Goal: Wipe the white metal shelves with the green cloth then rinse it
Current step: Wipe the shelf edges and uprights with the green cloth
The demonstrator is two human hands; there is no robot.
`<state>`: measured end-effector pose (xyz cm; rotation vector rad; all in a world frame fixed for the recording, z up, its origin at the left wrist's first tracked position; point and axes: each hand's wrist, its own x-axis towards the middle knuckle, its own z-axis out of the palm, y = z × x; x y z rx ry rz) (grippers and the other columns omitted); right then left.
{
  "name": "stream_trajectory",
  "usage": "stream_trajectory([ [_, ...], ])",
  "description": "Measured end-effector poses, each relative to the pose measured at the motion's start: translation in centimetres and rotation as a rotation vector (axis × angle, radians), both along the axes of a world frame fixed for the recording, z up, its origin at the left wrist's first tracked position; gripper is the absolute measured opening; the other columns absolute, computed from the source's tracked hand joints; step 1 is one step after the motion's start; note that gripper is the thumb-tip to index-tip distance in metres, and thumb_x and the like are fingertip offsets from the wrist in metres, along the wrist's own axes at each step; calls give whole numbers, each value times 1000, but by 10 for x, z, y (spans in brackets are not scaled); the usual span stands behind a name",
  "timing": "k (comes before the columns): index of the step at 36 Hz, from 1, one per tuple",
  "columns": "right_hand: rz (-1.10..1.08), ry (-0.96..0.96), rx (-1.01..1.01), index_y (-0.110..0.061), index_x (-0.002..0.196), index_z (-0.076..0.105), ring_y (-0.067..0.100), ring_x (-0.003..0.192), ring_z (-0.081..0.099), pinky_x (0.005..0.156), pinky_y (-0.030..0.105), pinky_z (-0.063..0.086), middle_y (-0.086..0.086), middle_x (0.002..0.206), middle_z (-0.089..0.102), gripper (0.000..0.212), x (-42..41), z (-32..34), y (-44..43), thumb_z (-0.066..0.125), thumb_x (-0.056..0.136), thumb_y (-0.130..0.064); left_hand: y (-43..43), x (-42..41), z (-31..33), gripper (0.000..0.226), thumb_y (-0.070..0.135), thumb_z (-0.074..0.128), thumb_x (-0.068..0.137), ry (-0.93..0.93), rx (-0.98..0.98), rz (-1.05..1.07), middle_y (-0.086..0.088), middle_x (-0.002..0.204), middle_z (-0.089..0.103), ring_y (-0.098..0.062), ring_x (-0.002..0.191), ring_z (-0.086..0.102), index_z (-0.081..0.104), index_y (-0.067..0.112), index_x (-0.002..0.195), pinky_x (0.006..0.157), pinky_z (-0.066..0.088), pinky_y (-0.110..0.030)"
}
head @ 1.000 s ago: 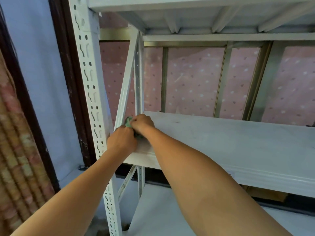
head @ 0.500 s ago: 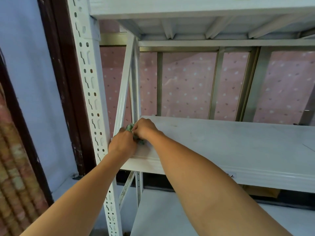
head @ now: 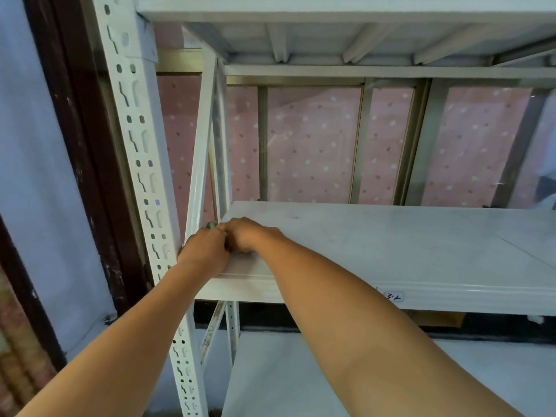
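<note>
Left hand (head: pixel 204 252) and right hand (head: pixel 244 234) pressed together at the shelf's (head: pixel 391 245) front-left corner, beside the slotted post (head: pixel 141 164). Both curled shut over the cloth (head: pixel 211 225). Only a green scrap visible above the knuckles.

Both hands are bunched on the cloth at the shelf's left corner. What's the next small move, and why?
Probably sweep the green cloth rightward along the middle shelf. Both the left hand and right hand sit at the left corner, and faint marks show on the surface further right.
</note>
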<state>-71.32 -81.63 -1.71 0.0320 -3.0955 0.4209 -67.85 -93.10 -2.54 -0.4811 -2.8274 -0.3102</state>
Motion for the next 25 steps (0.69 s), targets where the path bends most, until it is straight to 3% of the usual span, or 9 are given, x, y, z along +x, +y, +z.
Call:
stream_trajectory([
  [3, -34, -2, -34, -17, 135, 58, 28, 96, 62, 87, 36, 50, 10, 119, 65, 40, -1, -3, -1, 57, 95, -23, 0, -4, 1, 34, 15, 40, 98, 10, -12, -11, -13, 112, 60, -35, 101, 60, 53, 10, 129, 88, 50, -42],
  [13, -95, -19, 3, -23, 141, 52, 27, 92, 57, 79, 36, 42, 9, 129, 60, 43, 5, -9, 11, 50, 98, -27, 13, -4, 2, 33, 16, 46, 93, 24, -52, -78, -8, 100, 61, -26, 88, 59, 60, 12, 122, 77, 48, -31],
  [19, -138, -11, 3, -29, 150, 38, 32, 110, 58, 82, 37, 40, 8, 139, 54, 51, 20, -11, 40, 44, 99, -33, 35, 7, 8, 30, 14, 45, 92, 9, -61, -143, -12, 109, 65, -27, 94, 57, 64, 10, 115, 75, 43, -29],
  [25, -191, -17, 12, -28, 150, 35, 32, 110, 56, 80, 38, 38, 9, 138, 53, 52, 45, -7, 78, 38, 99, -35, 69, 14, 9, 31, 20, 47, 88, -13, -65, -179, -11, 108, 67, -28, 99, 60, 65, 11, 110, 77, 44, -30],
])
